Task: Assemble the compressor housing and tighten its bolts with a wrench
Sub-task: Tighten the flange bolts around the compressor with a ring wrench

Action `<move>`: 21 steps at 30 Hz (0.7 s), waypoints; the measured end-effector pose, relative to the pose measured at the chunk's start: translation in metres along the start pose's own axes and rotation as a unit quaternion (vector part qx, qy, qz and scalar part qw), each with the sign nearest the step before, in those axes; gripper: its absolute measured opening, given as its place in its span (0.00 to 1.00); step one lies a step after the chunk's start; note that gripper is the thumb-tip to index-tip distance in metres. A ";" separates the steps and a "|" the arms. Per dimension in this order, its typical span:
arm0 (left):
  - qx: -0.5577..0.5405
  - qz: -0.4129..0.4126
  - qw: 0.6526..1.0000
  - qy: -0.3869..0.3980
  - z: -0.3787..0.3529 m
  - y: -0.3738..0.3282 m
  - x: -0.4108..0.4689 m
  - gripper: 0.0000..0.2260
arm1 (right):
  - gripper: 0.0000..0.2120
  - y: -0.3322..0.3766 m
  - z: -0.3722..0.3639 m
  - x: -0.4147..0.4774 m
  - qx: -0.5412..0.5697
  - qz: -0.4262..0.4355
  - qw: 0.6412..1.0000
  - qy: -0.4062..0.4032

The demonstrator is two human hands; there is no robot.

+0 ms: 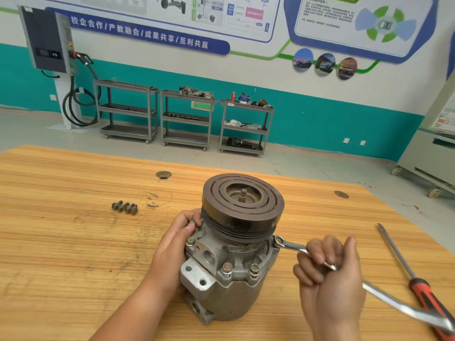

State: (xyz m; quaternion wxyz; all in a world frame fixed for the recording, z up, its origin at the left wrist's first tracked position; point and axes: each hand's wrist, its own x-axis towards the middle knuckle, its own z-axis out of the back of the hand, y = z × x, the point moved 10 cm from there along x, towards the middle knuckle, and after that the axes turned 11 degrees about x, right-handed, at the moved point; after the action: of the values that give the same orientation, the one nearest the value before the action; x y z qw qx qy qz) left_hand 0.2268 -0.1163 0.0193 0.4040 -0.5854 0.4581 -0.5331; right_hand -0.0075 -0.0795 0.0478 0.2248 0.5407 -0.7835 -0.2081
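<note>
The compressor [229, 279] stands upright on the wooden table [61, 242], its dark grooved pulley [242, 205] on top. Several bolts sit in the grey housing flange below the pulley. My left hand [172, 247] grips the housing's left side, thumb by a flange bolt [191, 223]. My right hand [330, 274] is closed around a silver wrench [293, 247]. The wrench's ring end sits on a bolt at the flange's right edge [279, 241]. Its long shaft runs out past my wrist toward the lower right.
Loose bolts [124, 207] lie on the table to the left. A red-handled screwdriver [416, 279] lies at the right edge. Two round holes [163, 174] mark the tabletop. Grey tool carts [187, 119] stand against the far wall.
</note>
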 end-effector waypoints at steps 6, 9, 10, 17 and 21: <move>0.007 -0.007 1.000 0.001 -0.001 -0.004 -0.002 0.10 | 0.10 0.004 -0.030 -0.053 -0.235 0.194 0.950 0.064; 0.008 -0.011 1.000 0.004 -0.001 -0.005 -0.002 0.09 | 0.09 0.007 -0.027 -0.057 -0.241 0.178 0.950 0.091; 0.008 -0.011 1.000 0.004 -0.001 -0.005 -0.002 0.09 | 0.10 0.013 -0.023 -0.055 -0.245 0.178 0.948 0.099; -0.011 -0.006 1.000 0.003 -0.002 -0.004 -0.001 0.09 | 0.25 0.024 -0.023 -0.007 -0.091 -0.005 0.987 0.134; -0.026 -0.001 1.000 0.006 -0.003 -0.005 -0.003 0.08 | 0.29 -0.002 -0.031 0.040 0.011 -0.147 0.976 0.161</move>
State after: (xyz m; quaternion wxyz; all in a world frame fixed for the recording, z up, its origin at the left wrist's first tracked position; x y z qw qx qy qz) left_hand 0.2247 -0.1126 0.0235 0.3856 -0.5924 0.4737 -0.5252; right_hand -0.0006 -0.1208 0.0766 0.3087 0.6790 -0.6510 -0.1410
